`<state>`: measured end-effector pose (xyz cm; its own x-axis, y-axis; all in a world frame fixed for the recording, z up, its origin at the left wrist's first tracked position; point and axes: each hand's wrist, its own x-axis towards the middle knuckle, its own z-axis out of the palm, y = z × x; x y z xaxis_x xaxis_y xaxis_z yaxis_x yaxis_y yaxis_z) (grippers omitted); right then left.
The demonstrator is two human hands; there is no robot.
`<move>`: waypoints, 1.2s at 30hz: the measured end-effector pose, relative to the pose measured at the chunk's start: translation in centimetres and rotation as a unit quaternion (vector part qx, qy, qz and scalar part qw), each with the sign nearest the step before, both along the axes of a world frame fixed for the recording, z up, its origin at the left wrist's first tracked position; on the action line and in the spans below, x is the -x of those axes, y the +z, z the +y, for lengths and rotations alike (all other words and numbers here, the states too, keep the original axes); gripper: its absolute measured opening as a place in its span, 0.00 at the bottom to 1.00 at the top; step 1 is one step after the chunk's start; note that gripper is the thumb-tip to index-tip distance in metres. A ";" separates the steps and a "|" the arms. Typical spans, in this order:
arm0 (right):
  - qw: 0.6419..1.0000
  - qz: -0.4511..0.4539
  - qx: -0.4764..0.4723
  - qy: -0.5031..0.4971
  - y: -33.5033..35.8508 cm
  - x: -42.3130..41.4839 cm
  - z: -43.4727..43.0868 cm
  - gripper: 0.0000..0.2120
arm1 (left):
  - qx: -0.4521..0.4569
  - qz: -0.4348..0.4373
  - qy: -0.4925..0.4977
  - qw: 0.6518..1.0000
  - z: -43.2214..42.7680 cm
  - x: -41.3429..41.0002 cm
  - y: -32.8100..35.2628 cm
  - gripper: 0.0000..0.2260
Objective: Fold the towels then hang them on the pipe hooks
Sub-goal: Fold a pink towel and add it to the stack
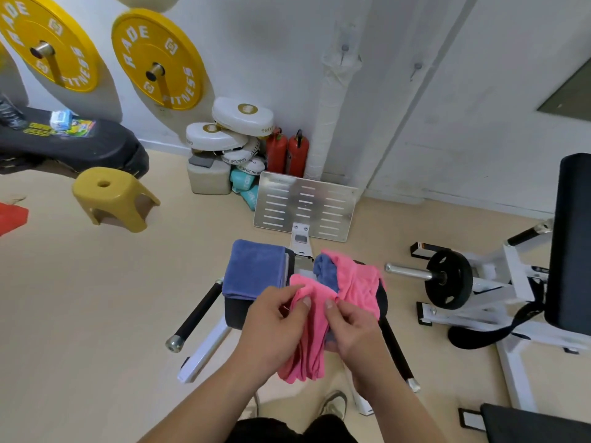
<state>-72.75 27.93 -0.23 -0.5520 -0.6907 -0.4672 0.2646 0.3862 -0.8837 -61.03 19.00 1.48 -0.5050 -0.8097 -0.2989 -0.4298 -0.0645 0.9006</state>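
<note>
**Q:** What's pictured?
**A:** Left hand (271,327) and right hand (351,330) pinch a pink towel (311,334) in curled fingers, just above a gym machine's black padded desk (235,314).
**Q:** And around it?
**A:** A folded blue towel (254,270) lies on the desk's left side, and a pink-and-blue heap (355,282) crowds behind the right hand. Beyond are a metal footplate (303,206), red extinguishers (287,151) and a yellow stool (112,196) on the beige floor (80,298).

Head view — steeply downward, close over bench (238,310).
</note>
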 end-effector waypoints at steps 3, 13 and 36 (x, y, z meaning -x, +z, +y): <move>1.000 0.008 -0.007 0.012 0.5 2.3 1.0 0.17 | 0.042 -0.019 -0.021 0.999 0.8 2.3 0.2 0.08; 1.000 -0.009 0.016 0.013 1.1 12.0 3.6 0.09 | -0.109 0.058 -0.072 0.990 5.8 11.9 2.6 0.18; 0.965 -0.144 -0.200 0.091 -7.5 8.6 -14.3 0.17 | -0.290 -0.073 0.060 0.952 -16.3 2.8 -5.8 0.09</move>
<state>-81.30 13.63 -7.76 -0.2462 -0.4964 -0.8325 0.3720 0.7447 -0.5541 -63.82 2.69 -4.28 -0.3376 -0.5364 -0.7735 -0.5059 -0.5896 0.6296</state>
